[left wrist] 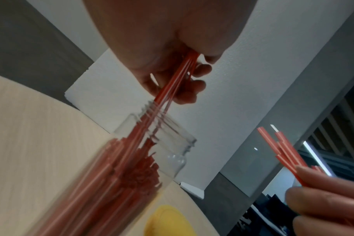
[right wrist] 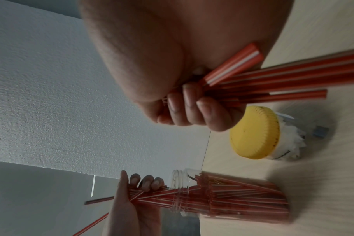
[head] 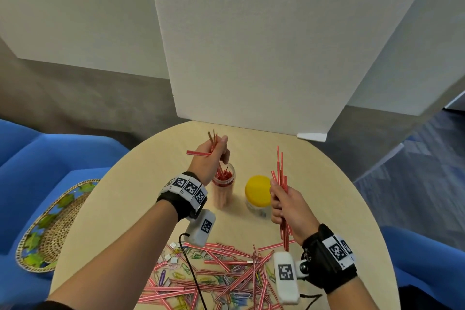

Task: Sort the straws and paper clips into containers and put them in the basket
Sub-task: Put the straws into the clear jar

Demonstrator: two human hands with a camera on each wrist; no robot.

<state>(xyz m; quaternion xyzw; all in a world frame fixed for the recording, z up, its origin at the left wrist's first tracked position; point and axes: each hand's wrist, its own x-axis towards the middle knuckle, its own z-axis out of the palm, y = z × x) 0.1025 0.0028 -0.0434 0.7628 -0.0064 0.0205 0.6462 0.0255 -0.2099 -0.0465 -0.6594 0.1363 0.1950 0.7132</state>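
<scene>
My left hand (head: 215,152) grips a small bunch of red-and-white straws (left wrist: 173,86) just above the open mouth of a tall clear jar (head: 223,187); their lower ends reach into the jar, which is packed with straws. One straw (head: 198,153) sticks out sideways from this hand. My right hand (head: 283,205) holds a larger bundle of straws (head: 281,173) upright, right of a yellow-lidded jar (head: 258,190). A heap of loose straws and coloured paper clips (head: 216,277) lies on the near part of the round table (head: 141,184).
A woven basket (head: 52,229) with a leaf pattern rests on the blue seat to the left of the table. White foam boards (head: 251,45) stand behind the table's far edge. More blue seating (head: 427,259) is at the right.
</scene>
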